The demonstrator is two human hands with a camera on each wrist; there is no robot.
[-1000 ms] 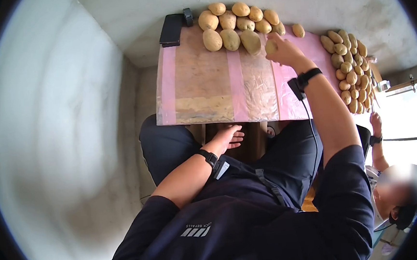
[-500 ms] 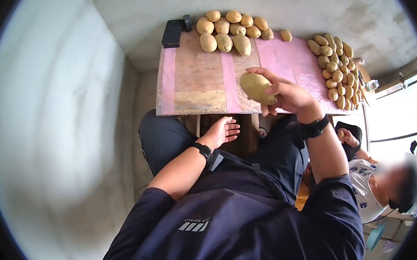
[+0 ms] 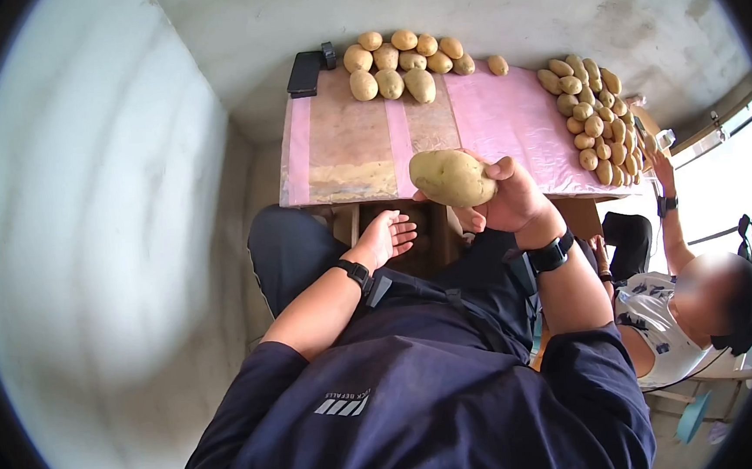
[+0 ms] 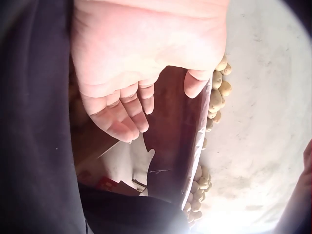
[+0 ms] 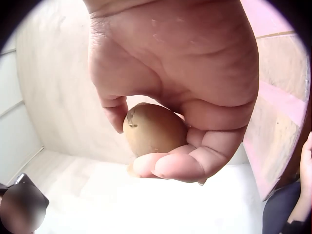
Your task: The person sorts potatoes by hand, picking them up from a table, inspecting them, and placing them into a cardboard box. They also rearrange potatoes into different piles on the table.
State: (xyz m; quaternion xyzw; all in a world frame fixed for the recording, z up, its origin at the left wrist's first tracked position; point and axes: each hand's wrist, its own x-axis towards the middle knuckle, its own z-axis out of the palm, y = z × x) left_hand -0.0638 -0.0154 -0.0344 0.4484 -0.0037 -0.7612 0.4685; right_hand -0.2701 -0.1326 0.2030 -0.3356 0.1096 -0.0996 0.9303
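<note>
In the head view my right hand holds a large yellow-brown potato above the table's near edge, with the thumb on its near side. The right wrist view shows the fingers curled round that potato, which has a small dark blemish at one end. My left hand hangs in front of the table's edge over my lap, its fingers loosely bent around nothing. Seen from the left wrist, the palm of the left hand is bare. Several potatoes lie in rows at the table's back.
Pink and clear plastic covers the table. A black phone and a small black object lie at its back left corner. Toward the right end sits a larger heap of potatoes, and beside it another person reaches an arm up.
My right hand has come from the back of the table toward my body, bringing the potato along. The left hand stays low near the lap. The other person's arm has moved.
</note>
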